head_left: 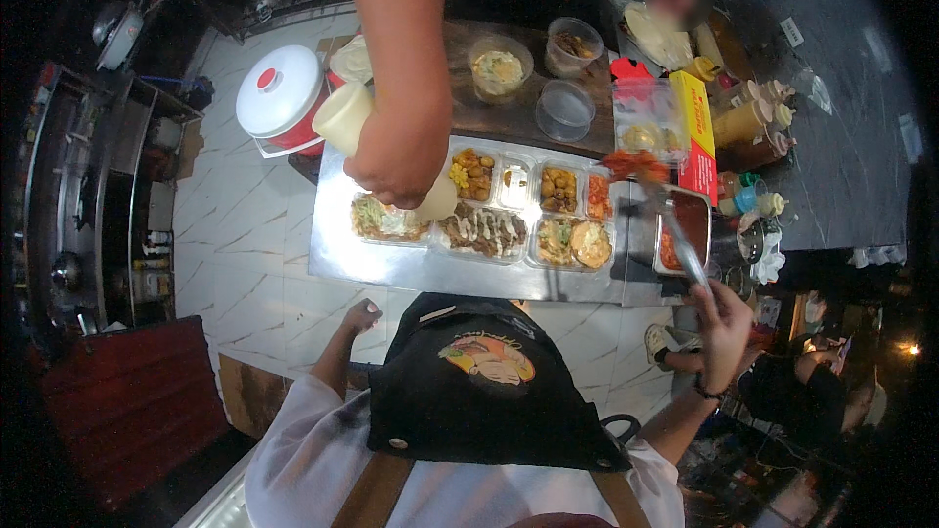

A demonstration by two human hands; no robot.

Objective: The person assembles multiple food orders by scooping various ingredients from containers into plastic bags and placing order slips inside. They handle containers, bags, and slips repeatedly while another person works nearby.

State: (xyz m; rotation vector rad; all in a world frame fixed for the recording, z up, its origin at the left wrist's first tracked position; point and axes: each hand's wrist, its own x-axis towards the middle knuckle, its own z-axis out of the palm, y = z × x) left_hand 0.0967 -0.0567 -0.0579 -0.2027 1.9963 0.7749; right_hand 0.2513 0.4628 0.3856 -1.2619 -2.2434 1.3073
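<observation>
**Tongs Over the Meal Trays**

We see our right hand (722, 321) clamped on long, shiny metal tongs (688, 249). Their tips pinch a tuft of shredded red-orange vegetable (634, 165) above the clear plastic compartment trays (518, 198) of fried pieces, sauced meat and flatbread. The trays lie in a row on the smooth stainless-steel tabletop (337, 264). A rectangular steel pan of glossy red sauce (691, 220) sits just beside the tongs.

Our left hand (363, 315) hangs near the tabletop's front edge, its fingers curled together.

A co-worker's hand (399, 158) grips a soft cream squeeze bottle (341, 118), tilted over the leftmost tray.
</observation>
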